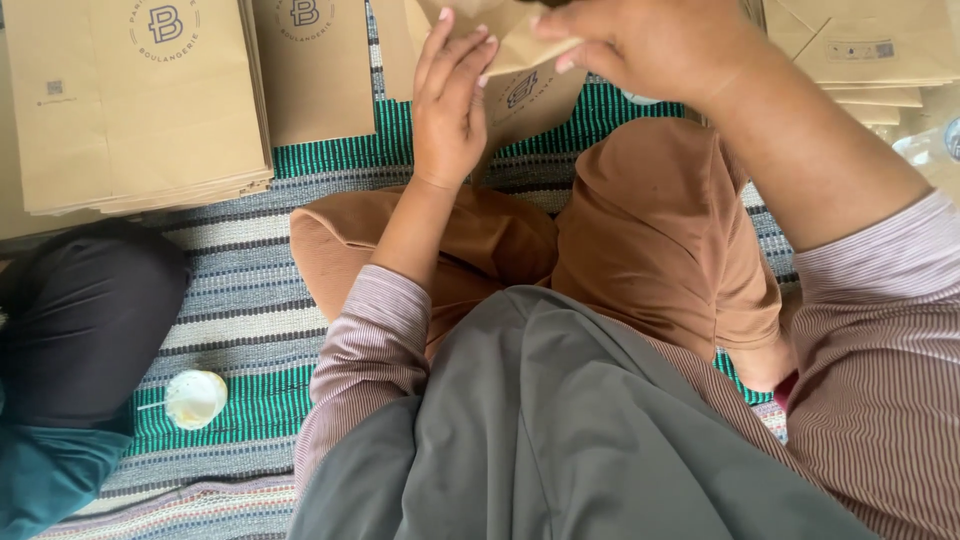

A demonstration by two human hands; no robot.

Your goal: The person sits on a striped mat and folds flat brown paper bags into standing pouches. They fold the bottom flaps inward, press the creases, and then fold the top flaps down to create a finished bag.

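Note:
A brown paper bag (525, 85) with a round printed mark is held up in front of me, near the top edge of the view. My left hand (452, 105) presses flat against its left side, fingers straight and pointing up. My right hand (645, 45) pinches the bag's folded top flap from the right. Below the bag are my crossed legs in tan trousers (640, 230). The bag's upper part is cut off by the frame.
Stacks of flat brown paper bags lie at top left (130, 110), top middle (315, 65) and top right (870, 50). A striped green and grey mat (240, 310) covers the floor. A small round white lidded cup (195, 398) sits on it. Another person's dark-clothed knee (85, 320) is at the left.

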